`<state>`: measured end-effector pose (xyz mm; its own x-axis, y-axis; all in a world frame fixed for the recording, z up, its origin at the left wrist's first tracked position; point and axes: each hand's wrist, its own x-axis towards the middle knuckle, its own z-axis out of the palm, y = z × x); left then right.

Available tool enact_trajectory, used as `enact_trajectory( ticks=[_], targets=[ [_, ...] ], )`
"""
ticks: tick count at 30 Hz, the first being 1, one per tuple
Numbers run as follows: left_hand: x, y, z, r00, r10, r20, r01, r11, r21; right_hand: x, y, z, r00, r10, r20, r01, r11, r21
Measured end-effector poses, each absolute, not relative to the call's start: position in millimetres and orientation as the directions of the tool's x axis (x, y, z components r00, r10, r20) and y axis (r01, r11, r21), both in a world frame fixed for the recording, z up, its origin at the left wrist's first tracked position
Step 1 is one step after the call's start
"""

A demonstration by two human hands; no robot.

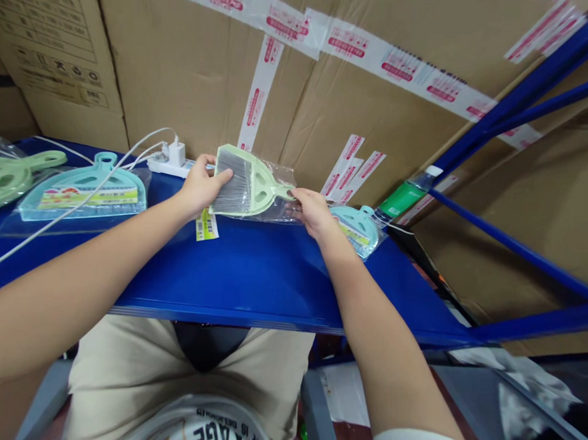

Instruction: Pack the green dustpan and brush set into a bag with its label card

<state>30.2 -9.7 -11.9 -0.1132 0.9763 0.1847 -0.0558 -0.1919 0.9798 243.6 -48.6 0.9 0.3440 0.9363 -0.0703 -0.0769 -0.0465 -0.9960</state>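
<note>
Head view. The left hand (202, 185) is closed on the bristle end of a green brush and dustpan set (252, 183), thumb over the grey bristles. The right hand (310, 209) pinches the handle end of the same set, where a clear plastic bag (275, 212) gathers around it. The set is held just above the blue table (257, 268), tilted, in front of taped cardboard boxes (377, 110).

A yellow-green paper label (206, 226) lies on the table under the left hand. A teal set in its bag (83, 191) lies well to the left, crossed by a white cable (52, 216). Another teal set (358, 226) lies just beside the right hand. A power strip (170, 162) sits behind.

Judgement: the work in hand concerns set and bag together. Whether the set is fully inside the bag cannot be told. Further handling calls for a steady grip at both ends, the film being loose.
</note>
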Motion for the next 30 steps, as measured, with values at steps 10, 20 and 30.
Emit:
enact_trajectory(
  ticks=[10, 20, 30],
  targets=[
    [28, -7, -8, -0.104, 0.990, 0.092, 0.067, -0.086, 0.994, 242, -49, 2, 0.382, 0.914, -0.135, -0.149, -0.083, -0.985],
    [25, -9, -3, -0.050, 0.998, 0.026, -0.038, -0.028, 0.999, 244, -47, 1, 0.414, 0.897, -0.154, -0.198, -0.076, -0.977],
    [17, -4, -4, 0.003, 0.999, 0.036, -0.036, -0.035, 0.999, 249, -44, -1, 0.398, 0.907, -0.139, -0.194, -0.065, -0.979]
  ],
)
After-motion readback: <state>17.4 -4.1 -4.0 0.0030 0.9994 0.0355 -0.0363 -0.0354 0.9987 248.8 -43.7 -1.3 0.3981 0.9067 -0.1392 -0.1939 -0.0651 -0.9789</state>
